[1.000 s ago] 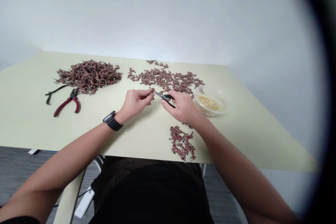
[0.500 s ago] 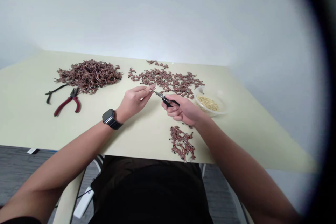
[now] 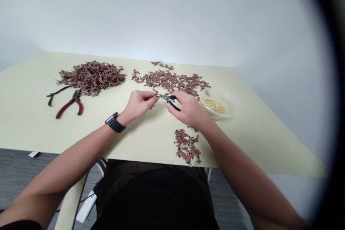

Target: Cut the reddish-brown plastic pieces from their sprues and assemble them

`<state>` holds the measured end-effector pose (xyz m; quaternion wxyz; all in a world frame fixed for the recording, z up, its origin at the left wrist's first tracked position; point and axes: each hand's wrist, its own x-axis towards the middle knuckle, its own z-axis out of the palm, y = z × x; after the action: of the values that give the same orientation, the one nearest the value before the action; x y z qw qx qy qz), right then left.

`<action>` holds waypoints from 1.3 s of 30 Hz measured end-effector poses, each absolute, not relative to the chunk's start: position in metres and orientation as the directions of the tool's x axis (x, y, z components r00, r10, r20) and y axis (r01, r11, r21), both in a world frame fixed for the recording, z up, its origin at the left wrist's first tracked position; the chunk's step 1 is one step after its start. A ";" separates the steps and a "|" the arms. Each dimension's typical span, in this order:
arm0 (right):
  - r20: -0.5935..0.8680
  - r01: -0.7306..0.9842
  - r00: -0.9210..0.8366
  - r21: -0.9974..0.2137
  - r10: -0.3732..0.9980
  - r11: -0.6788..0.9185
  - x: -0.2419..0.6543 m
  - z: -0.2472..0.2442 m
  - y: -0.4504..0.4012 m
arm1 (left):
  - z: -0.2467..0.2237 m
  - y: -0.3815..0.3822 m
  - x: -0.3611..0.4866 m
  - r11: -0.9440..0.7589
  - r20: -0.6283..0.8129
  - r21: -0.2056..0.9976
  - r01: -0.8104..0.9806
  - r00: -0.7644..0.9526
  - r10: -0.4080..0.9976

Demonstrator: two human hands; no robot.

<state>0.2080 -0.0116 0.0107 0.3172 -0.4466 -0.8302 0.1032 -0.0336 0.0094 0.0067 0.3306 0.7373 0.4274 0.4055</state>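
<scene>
Sitting beside the right hand [image 3: 190, 109], a plastic bowl [image 3: 229, 106] holds pale grains [image 3: 214, 106].

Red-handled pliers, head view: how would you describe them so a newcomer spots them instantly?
On the pale cream table, find the large heap of reddish-brown pieces at left. Just below it lie pliers with red grips, the only red-handled tool, beside a thin black-handled tool.

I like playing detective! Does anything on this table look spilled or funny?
Nothing looks broken, but a few small reddish-brown pieces lie loose on the table, between the right hand and the small pile. They look a little spilled because they sit apart from that pile.
</scene>
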 end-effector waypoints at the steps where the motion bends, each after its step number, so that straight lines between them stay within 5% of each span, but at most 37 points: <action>1: 0.420 0.682 -0.404 -0.454 0.813 0.573 0.208 0.011 -0.012 | 0.007 0.009 -0.033 -0.410 0.308 0.841 0.354 0.310 0.899; 10: 0.376 0.730 -0.402 -0.418 0.834 0.541 0.207 0.015 -0.015 | 0.006 0.008 -0.032 -0.370 0.276 0.884 0.286 0.319 0.907; 14: 0.392 0.763 -0.368 -0.390 0.843 0.515 0.206 0.015 -0.015 | 0.007 0.009 -0.030 -0.221 0.175 0.970 0.099 0.343 0.923; 19: 0.323 0.673 -0.274 -0.608 0.906 0.421 0.198 0.016 -0.016 | 0.004 0.011 -0.027 -0.195 0.185 0.981 -0.010 0.368 0.911; 21: 0.211 0.550 -0.253 -0.772 0.944 0.319 0.194 0.017 -0.017 | -0.001 0.013 -0.029 -0.309 0.269 0.948 0.077 0.329 0.905; 24: -0.133 0.271 -0.339 -0.962 0.931 -0.038 0.193 0.021 -0.016 | -0.009 0.019 -0.035 -0.548 0.480 0.776 0.313 0.270 0.835; 26: -0.315 0.126 -0.463 -0.949 0.828 -0.290 0.195 0.023 -0.015 | -0.013 0.023 -0.040 -0.673 0.613 0.611 0.418 0.288 0.736; 28: -0.356 0.071 -0.530 -0.923 0.770 -0.378 0.198 0.023 -0.013 | -0.012 0.024 -0.041 -0.720 0.669 0.521 0.459 0.304 0.678; 30: -0.303 0.094 -0.477 -0.951 0.825 -0.295 0.200 0.021 -0.011 | -0.009 0.022 -0.040 -0.686 0.641 0.571 0.451 0.278 0.716; 32: -0.122 0.227 -0.330 -0.973 0.936 -0.047 0.202 0.018 -0.009 | -0.003 0.019 -0.037 -0.586 0.536 0.713 0.384 0.240 0.809; 36: 0.351 0.605 -0.219 -0.683 0.910 0.409 0.206 0.011 -0.007 | 0.005 0.015 -0.033 -0.399 0.346 0.897 0.190 0.261 0.901; 39: 0.457 0.653 -0.321 -0.528 0.830 0.543 0.207 0.007 -0.006 | 0.007 0.014 -0.033 -0.337 0.289 0.934 0.120 0.302 0.908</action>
<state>0.2071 -0.0063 0.0070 0.3560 -0.4615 -0.8030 0.1244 -0.0334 0.0143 0.0068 0.4344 0.6800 0.3781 0.4537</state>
